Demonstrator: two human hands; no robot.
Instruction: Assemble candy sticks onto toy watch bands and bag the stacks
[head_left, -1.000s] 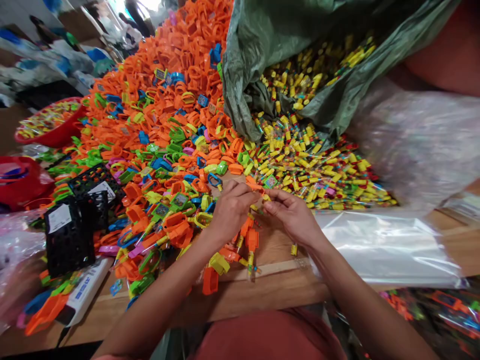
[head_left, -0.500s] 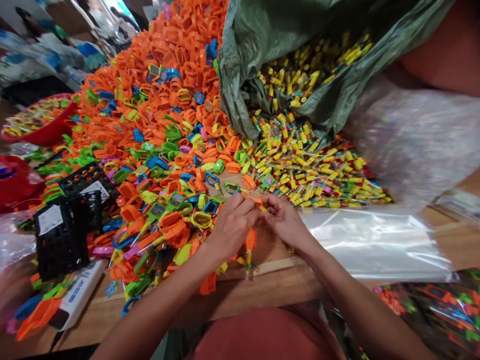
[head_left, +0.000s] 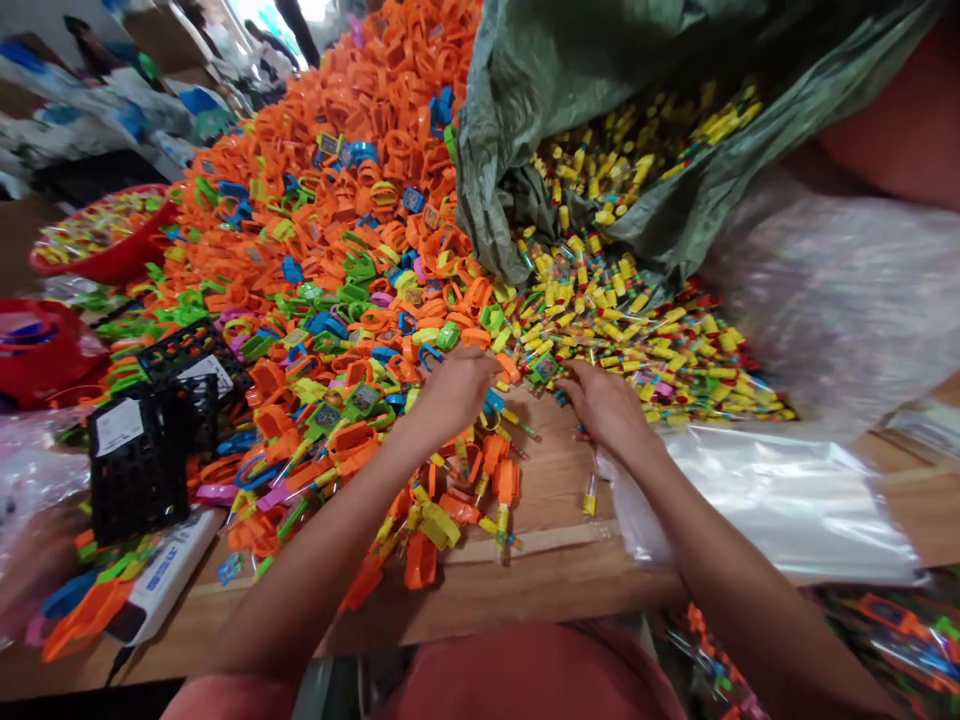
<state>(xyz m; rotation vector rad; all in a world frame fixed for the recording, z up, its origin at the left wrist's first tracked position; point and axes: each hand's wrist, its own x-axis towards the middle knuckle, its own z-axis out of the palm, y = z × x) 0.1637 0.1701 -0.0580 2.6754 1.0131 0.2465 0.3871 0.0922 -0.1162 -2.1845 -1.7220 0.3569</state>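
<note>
My left hand (head_left: 459,388) is over the right edge of a heap of plastic toy watches (head_left: 360,290), mostly orange with green, blue and yellow ones. Its fingers are bent together, and whatever is in them is hidden. To the right, my right hand (head_left: 604,398) reaches the near edge of a pile of small clear tubes with yellow ends (head_left: 600,310). Its fingers are curled but apart, with no held thing visible. A green toy watch (head_left: 543,368) lies between the hands. Nearer me, orange watches (head_left: 507,484) lie with tubes attached.
A green plastic sack (head_left: 495,130) spills tubes at the back. Clear plastic bags (head_left: 780,500) lie flat at right. On the left are black plastic trays (head_left: 135,470), a white power strip (head_left: 169,575) and a red basin (head_left: 112,262). The wooden tabletop (head_left: 555,585) ends before me.
My hands were together at an orange watch; now they are apart, left at the watches, right at the tubes. The whole view has shifted slightly rightward.
</note>
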